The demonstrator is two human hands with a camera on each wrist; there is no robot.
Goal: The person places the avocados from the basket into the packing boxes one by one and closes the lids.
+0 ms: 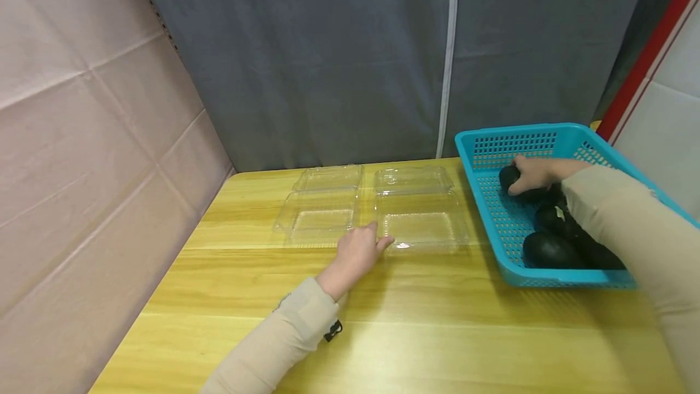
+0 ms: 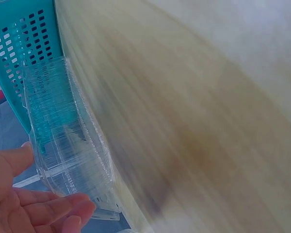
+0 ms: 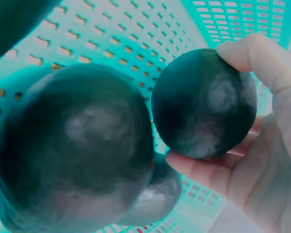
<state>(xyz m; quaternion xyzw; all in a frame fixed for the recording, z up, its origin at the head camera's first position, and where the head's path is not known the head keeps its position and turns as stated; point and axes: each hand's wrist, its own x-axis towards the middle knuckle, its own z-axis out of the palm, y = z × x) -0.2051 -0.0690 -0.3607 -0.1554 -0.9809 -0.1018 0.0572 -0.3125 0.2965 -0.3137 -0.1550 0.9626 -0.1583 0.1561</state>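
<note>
Inside the blue basket, my right hand point(image 1: 529, 176) grips a dark, glossy, round-ended eggplant point(image 3: 203, 104), thumb on one side and fingers on the other. Several more eggplants point(image 3: 77, 145) lie beside it, partly hidden by the sleeve in the head view. My left hand point(image 1: 356, 253) is at the near left corner of the right clear plastic clamshell box point(image 1: 421, 227). Its thumb and fingers are spread apart at the box's edge in the left wrist view. The box lies with its lid folded back.
A second clear clamshell box point(image 1: 322, 214), also open, lies to the left of the first. The perforated blue basket point(image 1: 483, 224) stands at the table's right. A grey curtain point(image 1: 328, 65) hangs behind the wooden table point(image 1: 437, 333), with a pale wall point(image 1: 98, 157) at left.
</note>
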